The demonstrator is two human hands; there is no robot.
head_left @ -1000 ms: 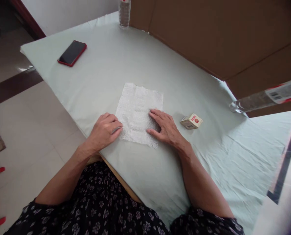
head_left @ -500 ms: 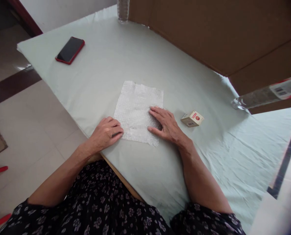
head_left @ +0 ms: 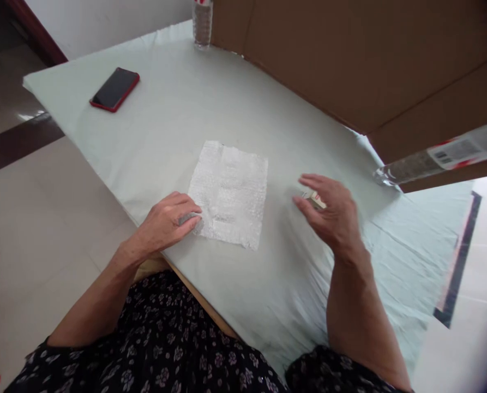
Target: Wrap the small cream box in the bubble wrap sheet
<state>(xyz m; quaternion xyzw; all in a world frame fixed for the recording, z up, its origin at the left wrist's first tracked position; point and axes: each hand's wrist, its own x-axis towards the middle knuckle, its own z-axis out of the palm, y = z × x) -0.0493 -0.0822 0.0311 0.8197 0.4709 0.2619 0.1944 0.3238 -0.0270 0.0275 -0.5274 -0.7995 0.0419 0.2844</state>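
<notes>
A whitish, semi-transparent sheet of bubble wrap (head_left: 230, 191) lies flat on the cloth-covered table. My left hand (head_left: 169, 219) pinches its near-left corner between thumb and fingers. To the right of the sheet, my right hand (head_left: 329, 210) is over a small cream box (head_left: 317, 200), thumb and fingers spread around it. Part of the box is hidden by that hand, and whether the fingers touch it cannot be made out.
A phone in a red case (head_left: 115, 90) lies at the far left of the table (head_left: 161, 109). Brown cardboard (head_left: 329, 60) stands behind, with one clear bottle (head_left: 203, 26) at its left end and another bottle (head_left: 435, 155) at the right.
My right hand has left the sheet and moved right to the small box. My left hand remains at the sheet's corner, which now looks slightly lifted.
</notes>
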